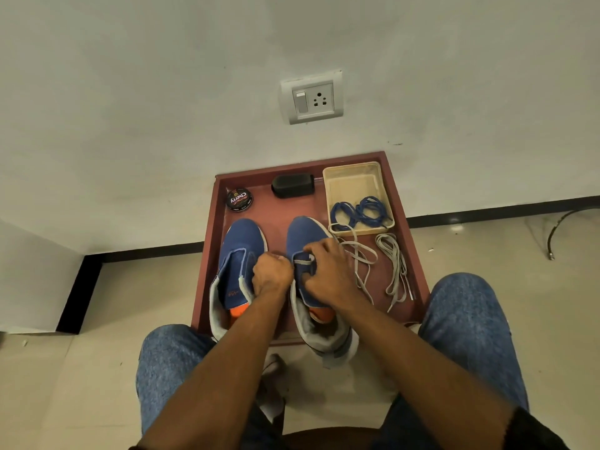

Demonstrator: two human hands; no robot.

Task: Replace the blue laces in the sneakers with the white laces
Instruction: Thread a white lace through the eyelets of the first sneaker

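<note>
On the red-brown tray [211, 254], the unlaced blue fabric sneaker [238, 254] lies at nine o'clock. The left hand [271, 274] is clenched beside the right blue sneaker [303, 241]; right hand [331, 271] fingers pinch its white flat lace [360, 258]. Coiled blue laces [360, 211] fill the beige plastic basket [354, 180] at one o'clock.

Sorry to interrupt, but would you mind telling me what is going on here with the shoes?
A seated person is relacing blue sneakers on a red tray. Both hands, left and right, are threading a white lace through the right sneaker. The blue laces lie in a beige tub; the left sneaker is unlaced.
</note>
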